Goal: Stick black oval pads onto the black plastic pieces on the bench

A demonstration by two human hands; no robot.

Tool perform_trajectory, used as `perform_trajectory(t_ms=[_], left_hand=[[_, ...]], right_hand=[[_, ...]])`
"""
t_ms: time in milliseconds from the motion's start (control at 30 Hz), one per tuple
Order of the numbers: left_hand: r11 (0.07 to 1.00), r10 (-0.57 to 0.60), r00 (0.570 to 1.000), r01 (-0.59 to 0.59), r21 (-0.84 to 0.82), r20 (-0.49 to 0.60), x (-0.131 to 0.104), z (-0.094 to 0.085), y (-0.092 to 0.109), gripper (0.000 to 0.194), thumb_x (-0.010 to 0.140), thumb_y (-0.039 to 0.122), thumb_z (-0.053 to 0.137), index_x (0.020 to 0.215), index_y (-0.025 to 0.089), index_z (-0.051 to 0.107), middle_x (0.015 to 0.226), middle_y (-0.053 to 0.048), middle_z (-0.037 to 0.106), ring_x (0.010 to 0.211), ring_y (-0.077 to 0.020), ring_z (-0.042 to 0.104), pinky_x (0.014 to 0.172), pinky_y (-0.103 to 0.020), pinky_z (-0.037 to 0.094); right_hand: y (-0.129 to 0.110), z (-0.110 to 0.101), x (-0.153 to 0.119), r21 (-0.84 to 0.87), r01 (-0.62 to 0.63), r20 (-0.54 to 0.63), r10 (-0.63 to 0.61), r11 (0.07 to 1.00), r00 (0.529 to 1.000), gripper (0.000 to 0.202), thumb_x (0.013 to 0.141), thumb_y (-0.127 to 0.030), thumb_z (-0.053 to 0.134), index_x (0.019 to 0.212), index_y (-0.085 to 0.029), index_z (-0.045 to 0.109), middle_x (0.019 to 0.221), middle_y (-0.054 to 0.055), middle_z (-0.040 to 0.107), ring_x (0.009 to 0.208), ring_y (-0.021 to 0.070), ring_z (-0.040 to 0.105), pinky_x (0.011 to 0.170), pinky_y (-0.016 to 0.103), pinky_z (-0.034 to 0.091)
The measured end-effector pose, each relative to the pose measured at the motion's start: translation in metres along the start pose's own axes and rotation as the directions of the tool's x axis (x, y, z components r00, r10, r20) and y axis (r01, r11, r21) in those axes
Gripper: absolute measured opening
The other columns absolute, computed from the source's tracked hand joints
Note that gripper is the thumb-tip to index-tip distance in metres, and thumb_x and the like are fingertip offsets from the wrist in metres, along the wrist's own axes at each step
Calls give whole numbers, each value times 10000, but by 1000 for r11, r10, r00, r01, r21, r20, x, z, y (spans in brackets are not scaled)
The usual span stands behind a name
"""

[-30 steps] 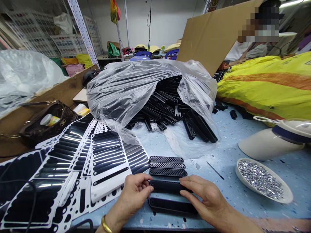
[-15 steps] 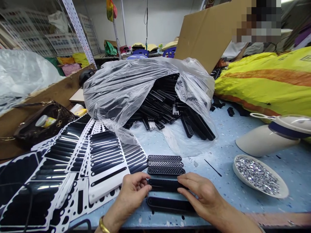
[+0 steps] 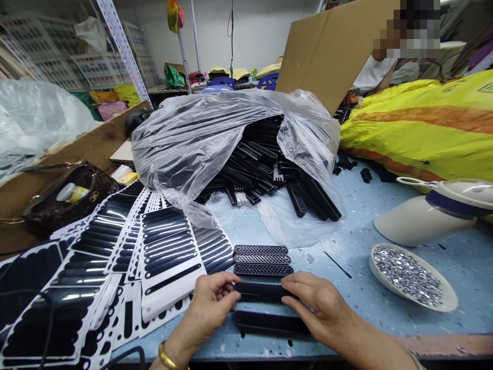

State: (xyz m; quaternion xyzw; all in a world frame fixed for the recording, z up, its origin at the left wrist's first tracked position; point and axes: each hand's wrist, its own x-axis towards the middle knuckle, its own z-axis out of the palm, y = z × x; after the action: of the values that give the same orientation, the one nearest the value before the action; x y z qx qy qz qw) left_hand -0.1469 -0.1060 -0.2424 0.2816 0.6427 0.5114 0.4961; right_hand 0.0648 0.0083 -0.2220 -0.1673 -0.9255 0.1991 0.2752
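Observation:
A long black plastic bar (image 3: 260, 293) with rounded ends lies crosswise on the table between my hands. My left hand (image 3: 211, 302) pinches its left end between thumb and fingers. On the right end, my right hand (image 3: 322, 304) has its thumb and fingers closed, covering that end. Just nearer to me is a second black bar (image 3: 265, 322), its right end partly hidden by my right hand. Beyond the held bar, three bars (image 3: 262, 259) lie side by side with their lattice-patterned faces up. Sheets of glossy black strips (image 3: 169, 241) are fanned out left of my left hand.
A clear plastic bag (image 3: 185, 139) spills many black bars at the back. To the right are a white dish (image 3: 452, 303) of small shiny metal parts, a cream lidded jug (image 3: 412, 221) and a yellow sack (image 3: 423, 123). A brown bag (image 3: 50, 200) sits left. Another person is behind the cardboard.
Both hands keep the same hold on the bar, and the bars stay in place. The view has shifted very slightly. At the back right, the other person has moved a little.

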Motion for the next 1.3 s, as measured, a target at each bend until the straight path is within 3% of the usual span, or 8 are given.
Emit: perform_trajectory(t_ms=[200,400,667,967,1100,1300], left_hand=[[1000,-2,1000,2,7,0,0,0,1,294,559,249,666,824,135,721,546,35,584,437,-108,558,377,-184,380],[999,-10,1000,10,30,1,-1,-1,1,277,557,281,686,787,129,712,544,24,585,445,-107,556,382,-184,384],[993,-13,1000,11,120,20,1,-2,-5,383,711,475,628,840,119,690,449,3,592,316,-67,429,365,-176,332],[996,-9,997,16,88,-71,1,6,3,323,624,464,658,675,145,672,422,20,543,321,-74,423,335,-177,291],[999,-2,994,7,51,-105,0,9,1,347,609,461,682,736,139,706,467,21,554,362,-101,487,350,-191,321],[988,93,985,-72,140,-145,1,12,-5,251,588,379,713,670,144,746,472,24,528,424,-90,467,425,-202,363]], right_hand=[[3,2,-4,22,-49,56,47,999,997,192,894,-109,505,865,-194,675,836,75,715,715,179,683,662,270,583],[0,4,-5,26,-34,-34,35,999,999,209,916,-119,475,899,-204,666,837,74,709,706,182,678,645,287,581],[4,7,-10,82,-102,35,99,991,994,182,911,-114,500,942,-185,664,851,73,699,732,187,671,673,303,579],[4,9,-12,95,-101,4,101,990,995,182,928,-131,498,954,-183,670,844,73,706,726,177,668,678,298,577],[4,9,-12,84,-96,17,95,992,995,187,916,-116,500,962,-182,668,842,72,705,729,183,674,676,301,578],[4,12,-14,81,-90,-14,91,993,996,179,904,-104,515,955,-182,668,849,79,708,725,180,674,685,293,581]])
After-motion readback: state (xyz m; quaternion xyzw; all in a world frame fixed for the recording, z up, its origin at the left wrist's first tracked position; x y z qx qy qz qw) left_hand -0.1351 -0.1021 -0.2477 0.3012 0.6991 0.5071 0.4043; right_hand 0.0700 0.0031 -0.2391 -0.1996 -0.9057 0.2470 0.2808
